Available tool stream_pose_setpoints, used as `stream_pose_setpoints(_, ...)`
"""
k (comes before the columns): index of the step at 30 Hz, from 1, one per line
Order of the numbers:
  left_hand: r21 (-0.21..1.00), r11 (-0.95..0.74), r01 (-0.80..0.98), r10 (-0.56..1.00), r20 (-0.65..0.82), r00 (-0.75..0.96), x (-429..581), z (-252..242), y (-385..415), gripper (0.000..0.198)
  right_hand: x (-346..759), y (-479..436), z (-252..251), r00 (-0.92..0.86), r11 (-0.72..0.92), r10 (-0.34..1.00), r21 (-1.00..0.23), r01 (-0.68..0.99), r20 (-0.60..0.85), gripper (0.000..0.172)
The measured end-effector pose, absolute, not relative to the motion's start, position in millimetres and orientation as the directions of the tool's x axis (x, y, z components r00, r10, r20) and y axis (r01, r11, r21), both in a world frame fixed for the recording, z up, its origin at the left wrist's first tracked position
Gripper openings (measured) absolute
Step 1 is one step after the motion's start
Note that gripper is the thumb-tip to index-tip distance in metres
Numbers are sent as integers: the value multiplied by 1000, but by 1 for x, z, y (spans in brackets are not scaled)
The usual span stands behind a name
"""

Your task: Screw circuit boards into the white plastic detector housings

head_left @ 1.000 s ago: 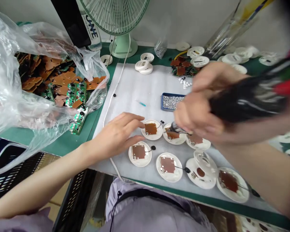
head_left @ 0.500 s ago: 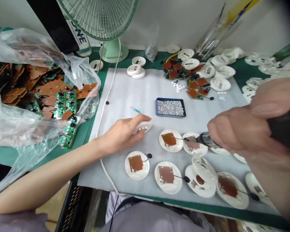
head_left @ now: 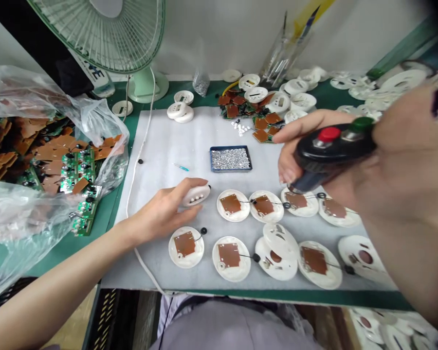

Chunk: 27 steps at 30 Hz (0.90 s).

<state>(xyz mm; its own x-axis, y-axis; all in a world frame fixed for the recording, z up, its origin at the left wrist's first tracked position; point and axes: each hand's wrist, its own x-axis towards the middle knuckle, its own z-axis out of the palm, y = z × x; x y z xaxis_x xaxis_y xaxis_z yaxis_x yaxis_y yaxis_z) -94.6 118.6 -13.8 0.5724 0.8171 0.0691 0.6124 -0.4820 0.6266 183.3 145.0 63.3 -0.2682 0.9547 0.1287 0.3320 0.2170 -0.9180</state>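
Note:
My left hand (head_left: 162,211) grips a small white round plastic case (head_left: 196,196) tilted on edge, with a row of white buttons on its side. My right hand (head_left: 394,155), blurred, is wrapped around a black electric screwdriver (head_left: 314,160) with a red and a green button on its end; its tip is hidden. Beneath and beside it lie white round shells with brown circuit boards, such as one shell (head_left: 237,214) just right of my left hand. A closer board-filled shell (head_left: 190,262) has a black wired disc beside it. A blue tray (head_left: 231,170) of tiny metal screws sits beyond.
A plastic bag (head_left: 105,121) of circuit boards lies at left. A green fan (head_left: 146,85) stands behind, its white cable (head_left: 133,180) running across the mat. More boards (head_left: 237,104) and white shells (head_left: 301,102) are piled at the back. A teal-tipped tool (head_left: 182,167) lies near the tray.
The view has shifted, moving most things leftward in the picture. My right hand has turned the screwdriver more upright, showing its coloured buttons. My left hand still holds the case.

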Motion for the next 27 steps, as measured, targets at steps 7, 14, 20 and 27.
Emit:
stream_pose_setpoints(7, 555, -445, 703, 864, 60, 500, -92, -13, 111, 31, 190, 144, 67, -276, 163, 955, -971, 177, 110, 68)
stream_pose_setpoints(14, 523, -483, 702, 852, 95, 515, -88, -13, 110, 31, 189, 135, 71, -347, 200, 927, -971, 132, 144, 50)
stream_pose_setpoints(20, 436, -491, 754, 871, 246, 425, -80, -22, 103, 25, 187, 129, 70, -363, 211, 914, -977, 41, 182, 40)
stream_pose_setpoints(27, 293, -714, 636, 699, 248, 670, -80, -24, 110, 19, 191, 124, 78, -402, 311, 878, -948, 72, 258, 30)
